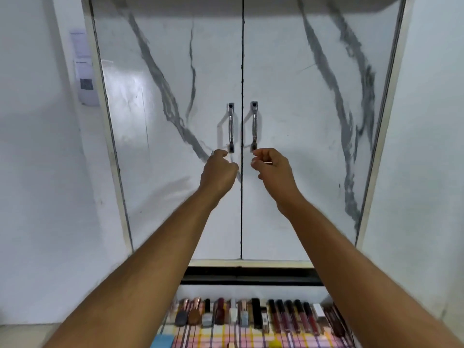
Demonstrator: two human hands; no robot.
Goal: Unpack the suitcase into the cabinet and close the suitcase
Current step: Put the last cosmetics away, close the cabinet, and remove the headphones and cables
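A cabinet with two white marble-patterned doors (175,121) fills the view, both doors closed along a dark centre seam. Each door carries a chrome handle: the left handle (231,126) and the right handle (254,125). My left hand (221,170) is raised just below the left handle, fingers curled, holding nothing. Just below the right handle, my right hand (272,169) also has its fingers curled around nothing. Neither hand touches its handle. The suitcase is not in view.
Below the doors, a row of several lipsticks and cosmetic tubes (251,315) lies on a checked cloth (238,337). A dark gap (251,275) runs under the doors. White walls flank the cabinet; a paper with a QR code (86,84) hangs at left.
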